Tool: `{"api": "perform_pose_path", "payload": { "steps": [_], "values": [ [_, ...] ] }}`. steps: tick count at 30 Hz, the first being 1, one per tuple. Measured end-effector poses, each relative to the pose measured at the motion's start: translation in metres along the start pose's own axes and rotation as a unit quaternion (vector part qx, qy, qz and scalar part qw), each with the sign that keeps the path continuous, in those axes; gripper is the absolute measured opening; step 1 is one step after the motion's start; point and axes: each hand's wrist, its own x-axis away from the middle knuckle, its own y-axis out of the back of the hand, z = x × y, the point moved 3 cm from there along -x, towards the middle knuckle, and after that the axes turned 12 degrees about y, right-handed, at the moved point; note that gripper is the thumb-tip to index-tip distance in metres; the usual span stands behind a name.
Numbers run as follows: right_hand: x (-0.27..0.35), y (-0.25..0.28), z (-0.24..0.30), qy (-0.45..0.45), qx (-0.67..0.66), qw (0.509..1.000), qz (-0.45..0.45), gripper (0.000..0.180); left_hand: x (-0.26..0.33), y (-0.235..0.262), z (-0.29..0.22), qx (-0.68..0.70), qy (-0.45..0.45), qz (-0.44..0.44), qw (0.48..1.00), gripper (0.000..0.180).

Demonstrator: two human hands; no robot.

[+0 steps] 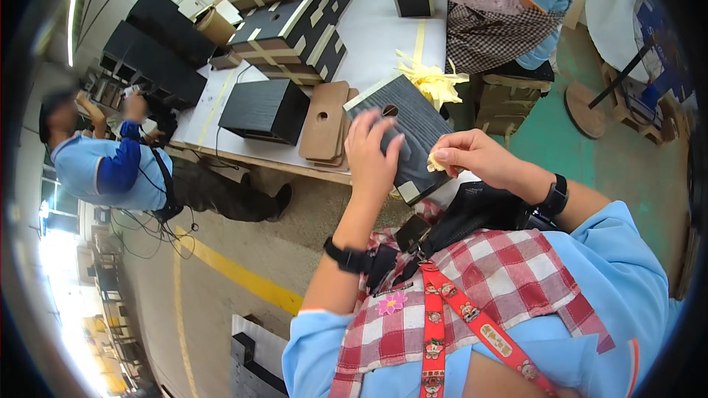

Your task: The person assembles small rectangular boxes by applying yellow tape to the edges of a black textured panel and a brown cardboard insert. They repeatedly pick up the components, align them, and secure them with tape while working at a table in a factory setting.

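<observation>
Head view. We note a dark wood-grain box [426, 133] slanted before the checked apron [479, 269], a round hole in its upward face. Left grip [372, 149]: released, fingers spread and blurred over that face; contact, we cannot tell. Right grip [472, 158]: pinching a small yellow wad [435, 163] by the box's right edge. Beyond, on the white surface [377, 38], we log crumpled yellow strips [435, 87].

Open tabletop [372, 37] beyond black box [419, 133], brown boards [321, 129] blocking left
</observation>
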Motion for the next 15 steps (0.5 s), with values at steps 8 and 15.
{"api": "perform_pose_path", "payload": {
  "steps": [8,15],
  "values": [
    [-0.013,-0.004,-0.014,-0.019,-0.001,1.0,0.005,0.02,0.031,0.013,-0.026,0.29,0.248,0.287,0.879,0.015],
    [-0.016,-0.005,-0.019,0.171,0.103,0.979,-0.035,0.017,0.025,0.01,-0.022,0.376,0.281,0.299,0.831,0.019]
  ]
}}
